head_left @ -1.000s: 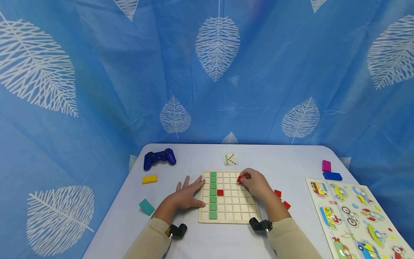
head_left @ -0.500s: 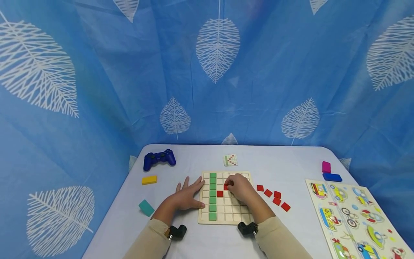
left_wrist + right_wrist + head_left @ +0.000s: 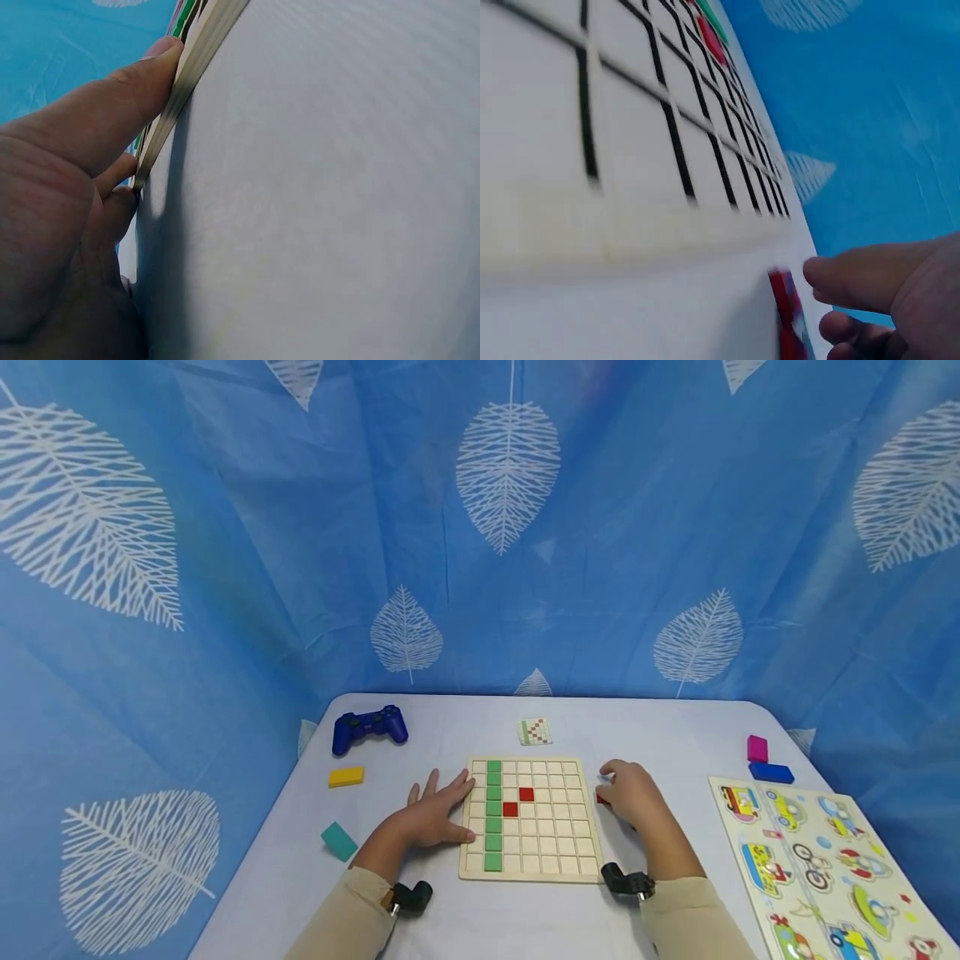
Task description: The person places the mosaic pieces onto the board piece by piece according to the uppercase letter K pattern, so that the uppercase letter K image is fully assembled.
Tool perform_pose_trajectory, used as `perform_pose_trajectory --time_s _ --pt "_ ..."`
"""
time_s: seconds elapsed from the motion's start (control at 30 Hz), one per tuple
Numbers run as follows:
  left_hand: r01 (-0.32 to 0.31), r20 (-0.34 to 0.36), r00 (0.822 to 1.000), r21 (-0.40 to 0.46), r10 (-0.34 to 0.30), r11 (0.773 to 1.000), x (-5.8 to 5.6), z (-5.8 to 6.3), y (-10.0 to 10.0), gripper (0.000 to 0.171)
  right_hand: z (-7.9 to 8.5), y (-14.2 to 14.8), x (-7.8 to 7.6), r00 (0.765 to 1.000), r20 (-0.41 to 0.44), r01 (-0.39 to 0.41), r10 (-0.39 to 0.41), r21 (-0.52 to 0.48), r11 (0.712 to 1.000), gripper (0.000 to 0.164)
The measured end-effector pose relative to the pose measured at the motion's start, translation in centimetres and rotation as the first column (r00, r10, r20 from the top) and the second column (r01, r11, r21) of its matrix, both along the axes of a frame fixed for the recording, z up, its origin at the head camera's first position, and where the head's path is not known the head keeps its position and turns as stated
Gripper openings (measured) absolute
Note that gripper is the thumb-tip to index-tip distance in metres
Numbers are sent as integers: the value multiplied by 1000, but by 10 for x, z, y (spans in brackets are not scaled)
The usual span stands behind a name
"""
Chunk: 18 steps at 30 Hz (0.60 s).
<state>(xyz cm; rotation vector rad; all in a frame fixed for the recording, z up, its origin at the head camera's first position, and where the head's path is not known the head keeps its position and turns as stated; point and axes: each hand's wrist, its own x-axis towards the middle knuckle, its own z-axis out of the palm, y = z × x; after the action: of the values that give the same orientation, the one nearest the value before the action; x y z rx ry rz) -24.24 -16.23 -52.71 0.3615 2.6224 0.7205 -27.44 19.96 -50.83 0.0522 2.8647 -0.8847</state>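
Observation:
A wooden grid board (image 3: pixel 531 877) lies on the table with a column of green tiles (image 3: pixel 493 807). Two red tiles sit diagonally in its cells: a lower one (image 3: pixel 510 810) and an upper one (image 3: pixel 527 794). My left hand (image 3: pixel 429 817) rests at the board's left edge with fingers spread; the left wrist view shows its thumb against the board's side (image 3: pixel 187 82). Right of the board, my right hand (image 3: pixel 633 793) is above loose red tiles (image 3: pixel 602 798), most of them hidden under it. In the right wrist view, a small gap separates its nearest finger from a red tile (image 3: pixel 782 294).
A pattern card (image 3: pixel 535 731) lies behind the board. To the left are a blue game controller (image 3: pixel 370 727), a yellow block (image 3: pixel 346 777) and a teal block (image 3: pixel 340 842). A picture puzzle (image 3: pixel 813 852), a pink block (image 3: pixel 757 748) and a blue block (image 3: pixel 771 772) occupy the right.
My right hand carried a red tile leftward across the board and left it in a cell, up and right of the first. It then moved right to the loose tiles. My left hand stayed put.

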Motion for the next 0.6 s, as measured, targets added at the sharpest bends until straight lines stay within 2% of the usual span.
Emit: perform_pose_trajectory --time_s 0.13,0.23,0.37,0.6 --pt "-1 -1 1000 -1 1 1000 0 0 0 101 0 20 0 989 127 70 -72 18 997 38" --pt "-6 1 1000 -2 6 1000 -1 -1 0 101 -2 24 1 983 165 83 -80 -11 996 28" --pt "-7 3 1000 3 7 1000 -1 -1 1 102 -3 26 1 984 166 77 -70 -37 996 19" --pt "-2 2 1000 -16 2 1000 -1 -4 1 102 -9 31 0 990 140 14 -11 -26 1000 27"
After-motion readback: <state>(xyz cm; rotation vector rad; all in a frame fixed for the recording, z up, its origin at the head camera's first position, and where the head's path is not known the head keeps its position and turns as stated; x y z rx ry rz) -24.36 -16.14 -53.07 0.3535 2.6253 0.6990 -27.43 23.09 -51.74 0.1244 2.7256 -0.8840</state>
